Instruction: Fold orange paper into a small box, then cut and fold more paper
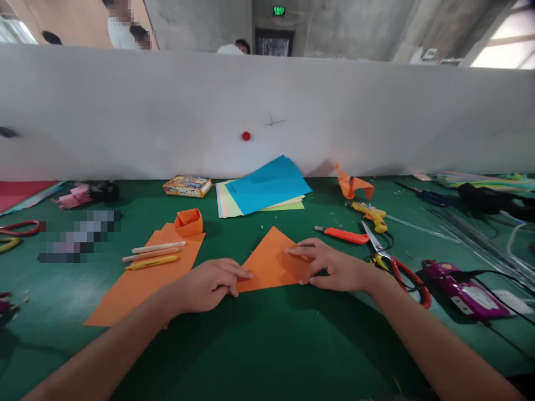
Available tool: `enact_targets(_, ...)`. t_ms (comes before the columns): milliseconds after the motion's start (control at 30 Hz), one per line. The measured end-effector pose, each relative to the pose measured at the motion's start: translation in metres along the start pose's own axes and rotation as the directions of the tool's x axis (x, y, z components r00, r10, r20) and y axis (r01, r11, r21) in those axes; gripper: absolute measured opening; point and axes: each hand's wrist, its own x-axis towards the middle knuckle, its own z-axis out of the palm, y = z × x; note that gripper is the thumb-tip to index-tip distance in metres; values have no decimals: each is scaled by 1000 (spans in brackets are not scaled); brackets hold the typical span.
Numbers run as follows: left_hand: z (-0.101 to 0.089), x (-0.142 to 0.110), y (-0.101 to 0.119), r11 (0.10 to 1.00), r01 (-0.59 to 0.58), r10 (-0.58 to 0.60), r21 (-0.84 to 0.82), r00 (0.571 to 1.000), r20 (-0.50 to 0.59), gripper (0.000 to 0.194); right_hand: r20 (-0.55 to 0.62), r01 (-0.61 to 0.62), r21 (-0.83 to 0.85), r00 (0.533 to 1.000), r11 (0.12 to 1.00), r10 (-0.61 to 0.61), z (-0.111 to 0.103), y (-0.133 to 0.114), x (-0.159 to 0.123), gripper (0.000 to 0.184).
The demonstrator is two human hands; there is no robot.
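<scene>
A folded piece of orange paper [270, 262] lies on the table in front of me, its peak pointing away. My left hand [211, 284] grips its left corner, with the index finger on top and the thumb by the lower edge. At the right side, my right hand [330, 264] holds the sheet between thumb and fingers, the fingertips resting on its face. To the left are orange sheets [121, 295] with several pen-like sticks [152, 263] on them. A folded orange paper piece [189, 221] stands at their far edge.
Blue paper [270, 186] tops a stack near the white partition [267, 94], beside a small box [187, 186]. On the right lie a red cutter [345, 235], scissors [390, 259], a yellow glue gun [371, 216], a purple device [468, 292] with cables and a twisted orange paper piece [353, 185].
</scene>
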Motion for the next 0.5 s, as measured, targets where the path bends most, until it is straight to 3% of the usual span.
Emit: enact_targets(500,0,1,-3,1000,-5,4,30,1000,7,34,10,2,-38,1000,999,-2,7,-3,3,26)
